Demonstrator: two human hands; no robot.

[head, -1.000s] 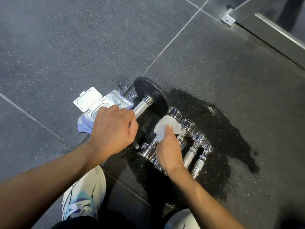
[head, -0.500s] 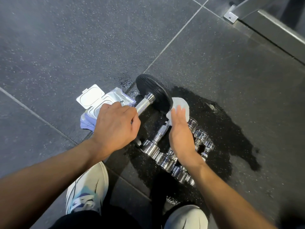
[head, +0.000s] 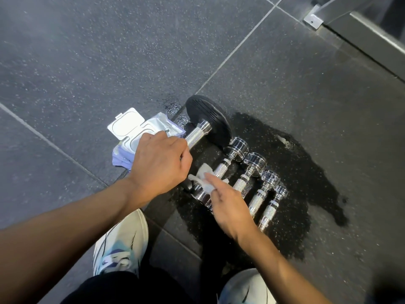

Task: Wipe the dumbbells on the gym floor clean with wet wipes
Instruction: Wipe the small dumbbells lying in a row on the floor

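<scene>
A speckled rubber floor [head: 87, 51] carries a wet patch [head: 295, 172] at 3 o'clock; a metal frame [head: 372, 40] is cut off at 1 o'clock. At centre, the left hand [head: 160, 163] grips the handle of a black-plated dumbbell [head: 198, 133]. The right hand [head: 230, 205], fingers outstretched, presses a wipe [head: 203, 179] onto the nearest of four chrome dumbbells [head: 249, 170], partly hiding it.
</scene>
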